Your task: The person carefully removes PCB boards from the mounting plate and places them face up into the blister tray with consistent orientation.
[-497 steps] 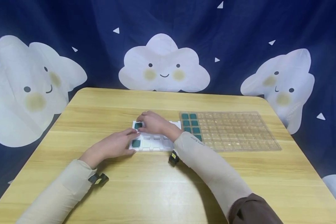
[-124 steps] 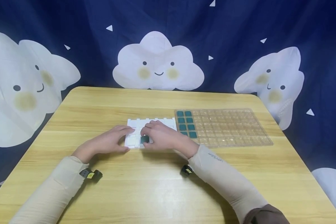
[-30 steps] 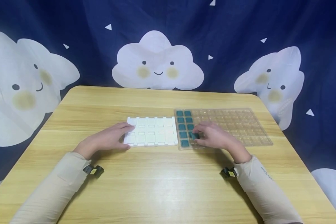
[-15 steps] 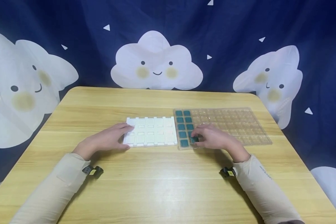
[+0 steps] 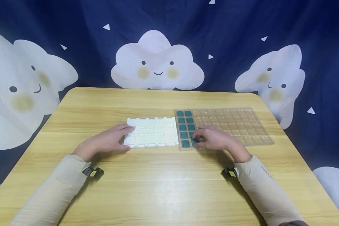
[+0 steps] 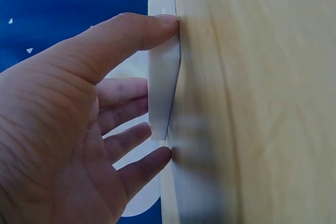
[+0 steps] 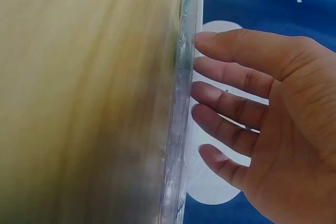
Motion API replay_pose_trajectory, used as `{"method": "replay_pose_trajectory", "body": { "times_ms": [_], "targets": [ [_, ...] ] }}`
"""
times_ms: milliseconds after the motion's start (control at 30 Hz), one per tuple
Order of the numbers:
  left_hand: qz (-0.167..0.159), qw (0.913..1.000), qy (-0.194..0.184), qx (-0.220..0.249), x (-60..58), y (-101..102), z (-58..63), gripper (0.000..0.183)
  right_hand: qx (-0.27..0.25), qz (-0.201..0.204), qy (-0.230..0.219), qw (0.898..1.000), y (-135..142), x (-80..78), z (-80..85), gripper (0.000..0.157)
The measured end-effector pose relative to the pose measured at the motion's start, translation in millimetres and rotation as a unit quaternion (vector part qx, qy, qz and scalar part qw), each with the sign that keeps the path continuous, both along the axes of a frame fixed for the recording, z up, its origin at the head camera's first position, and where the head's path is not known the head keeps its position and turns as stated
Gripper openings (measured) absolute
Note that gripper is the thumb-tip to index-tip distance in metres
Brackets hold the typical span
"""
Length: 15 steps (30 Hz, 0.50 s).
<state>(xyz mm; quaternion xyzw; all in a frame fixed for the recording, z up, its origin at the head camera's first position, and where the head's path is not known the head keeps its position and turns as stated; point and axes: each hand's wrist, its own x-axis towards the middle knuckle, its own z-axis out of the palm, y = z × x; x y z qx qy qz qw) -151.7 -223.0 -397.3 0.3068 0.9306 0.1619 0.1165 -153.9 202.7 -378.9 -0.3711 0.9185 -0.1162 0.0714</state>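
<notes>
My left hand (image 5: 110, 138) holds the left end of the white slotted tray (image 5: 152, 131). Its thumb lies on the tray's front side wall in the left wrist view, with the fingers at the end edge. The right hand (image 5: 214, 138) has thumb and index finger around a dark green square piece (image 5: 195, 141) at the front of the clear compartment tray (image 5: 237, 127). Part of this square is hidden behind the fingertips. Several green squares (image 5: 182, 127) fill the two leftmost columns of the clear tray. In the right wrist view, the right fingertips are right at that tray's edge.
Both trays lie side by side on a wooden table (image 5: 158, 188), the white one left of the clear one. The clear tray's other compartments, to the right, show no squares. A blue curtain (image 5: 228, 25) with cloud prints hangs behind the table.
Squares lying in the white tray earlier are gone, and the clear tray's second column has filled. Over the last second the right hand has lowered its square into the front compartment. The left hand stays put.
</notes>
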Motion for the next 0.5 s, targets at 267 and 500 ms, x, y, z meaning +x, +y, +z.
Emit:
{"method": "replay_pose_trajectory", "body": {
  "times_ms": [267, 500],
  "targets": [
    [0.002, 1.0000, 0.000, 0.001, 1.1, -0.7, 0.1, 0.086, 0.005, -0.001, -0.006, 1.000, -0.4, -0.1, 1.1, 0.029],
    [0.009, 0.9999, -0.008, 0.011, 0.7, -1.6, -0.2, 0.086, 0.008, 0.001, -0.022, 1.000, -4.7, 0.4, 1.4, 0.025]
  ]
}}
